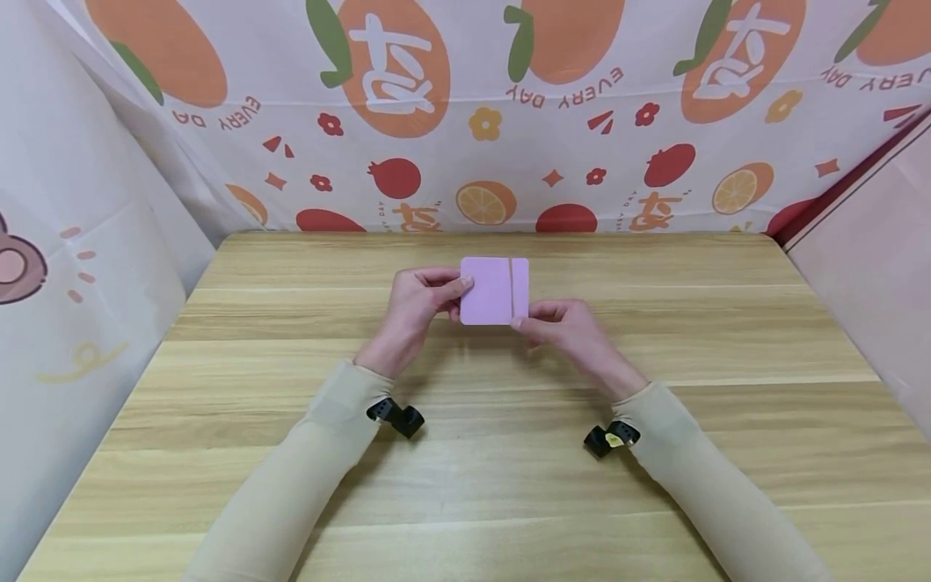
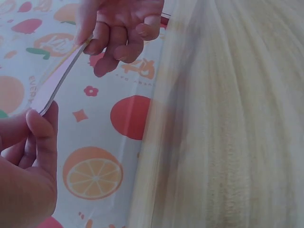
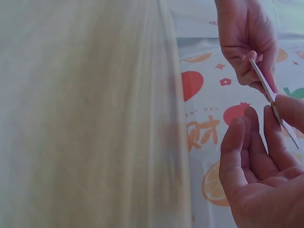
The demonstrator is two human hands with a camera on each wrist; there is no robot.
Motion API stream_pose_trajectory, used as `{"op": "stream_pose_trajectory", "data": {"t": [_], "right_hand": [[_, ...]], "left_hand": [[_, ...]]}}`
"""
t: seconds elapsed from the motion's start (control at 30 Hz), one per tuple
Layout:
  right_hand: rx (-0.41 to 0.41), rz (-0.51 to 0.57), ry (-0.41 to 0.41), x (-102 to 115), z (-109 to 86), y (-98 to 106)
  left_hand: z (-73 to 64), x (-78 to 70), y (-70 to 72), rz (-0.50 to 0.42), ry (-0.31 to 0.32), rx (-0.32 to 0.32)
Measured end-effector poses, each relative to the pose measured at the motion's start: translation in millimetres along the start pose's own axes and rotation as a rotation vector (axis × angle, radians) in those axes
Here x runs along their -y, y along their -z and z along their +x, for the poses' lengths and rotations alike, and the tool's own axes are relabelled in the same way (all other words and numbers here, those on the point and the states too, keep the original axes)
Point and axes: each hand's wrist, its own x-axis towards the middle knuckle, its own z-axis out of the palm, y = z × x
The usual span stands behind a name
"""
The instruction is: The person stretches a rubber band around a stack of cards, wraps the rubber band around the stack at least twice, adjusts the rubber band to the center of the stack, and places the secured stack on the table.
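A thin lilac square pad with rounded corners is held up above the far part of the table. A narrow tan band crosses it top to bottom near its right side. My left hand pinches the left edge, thumb on the front face. At the lower right corner, my right hand pinches the pad close to the band's lower end. Seen edge-on in the left wrist view, the pad is slim. In the right wrist view the pad spans both hands, several right fingers spread loosely beneath.
The wood-grain table stretches below both forearms. Behind its far edge hangs a white curtain printed with fruit, and pale cloth walls stand at left and right. Black wrist cameras are strapped at both cuffs.
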Motion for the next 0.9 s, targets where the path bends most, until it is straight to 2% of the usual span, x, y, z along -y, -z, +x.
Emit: {"op": "stream_pose_trajectory", "data": {"t": [0.13, 0.3, 0.57, 0.73, 0.9], "right_hand": [[-0.022, 0.004, -0.024, -2.0, -0.3, -5.8], [-0.05, 0.014, -0.051, 0.3, -1.6, -9.2], [-0.097, 0.074, -0.024, 0.9, 0.4, -4.0], [-0.098, 0.099, -0.019, -1.3, 1.6, -4.3], [-0.096, 0.135, -0.055, -2.5, 1.5, -7.6]], "left_hand": [[-1.7, 1.5, -3.4, 0.01, -0.002, -0.002], [0.4, 4.1, -4.7, -0.032, 0.03, 0.009], [1.4, 6.0, -5.8, -0.085, 0.036, 0.053], [1.0, 6.4, -6.4, -0.053, 0.032, 0.07], [0.1, 5.4, -6.8, -0.005, 0.002, 0.042]]}}
